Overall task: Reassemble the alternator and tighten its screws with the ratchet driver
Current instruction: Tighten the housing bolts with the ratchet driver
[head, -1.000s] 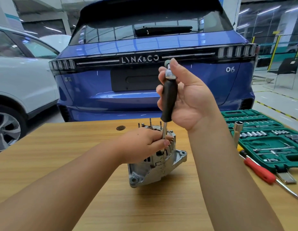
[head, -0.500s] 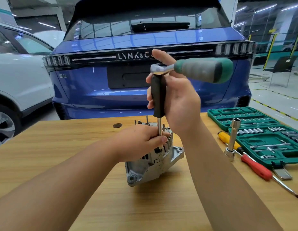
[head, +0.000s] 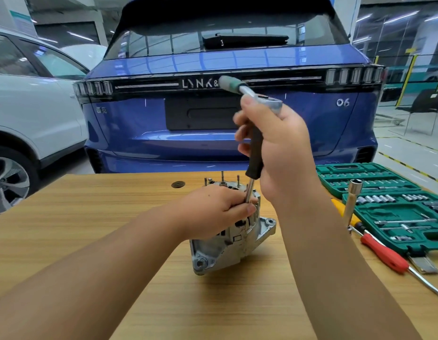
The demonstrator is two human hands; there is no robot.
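A silver alternator (head: 233,244) stands on the wooden table (head: 95,217), with studs sticking up from its top. My left hand (head: 218,209) rests on top of it, and its fingers pinch the steel shaft of the driver just above the housing. The ratchet driver (head: 256,148) stands nearly upright with a black grip and a ratchet head on top. Its green handle (head: 231,82) points up and to the left. My right hand (head: 281,146) grips the black part of the driver.
An open green socket set case (head: 394,207) lies at the right. Beside it are a tall steel socket (head: 352,202) standing upright, a red-handled screwdriver (head: 384,253) and a yellow-handled one (head: 340,204). A blue car (head: 213,131) is parked right behind the table, a white car (head: 29,114) to the left.
The ratchet's green handle has swung from pointing right to pointing up and left. My right hand stayed on the black grip, my left hand stayed on the alternator and shaft.
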